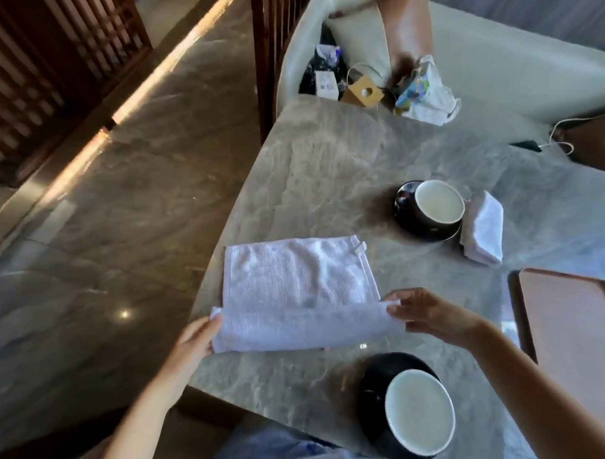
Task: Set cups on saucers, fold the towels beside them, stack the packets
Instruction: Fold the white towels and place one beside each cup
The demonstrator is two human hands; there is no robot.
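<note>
A white towel (296,284) is spread flat on the marble table (326,166). Its near edge is turned over and pinched at the left corner by the left hand (195,346) and at the right corner by the right hand (431,314). A cup (419,410) is set on a saucer (371,381) nearby.

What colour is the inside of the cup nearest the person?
Creamy white inside the near cup, best seen in the head view.

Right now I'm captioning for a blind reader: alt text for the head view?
Left hand and right hand each pinch one end of a white towel, folding its near edge over on a marble table. A near cup and a far cup sit on black saucers, a folded towel beside the far one.
</note>
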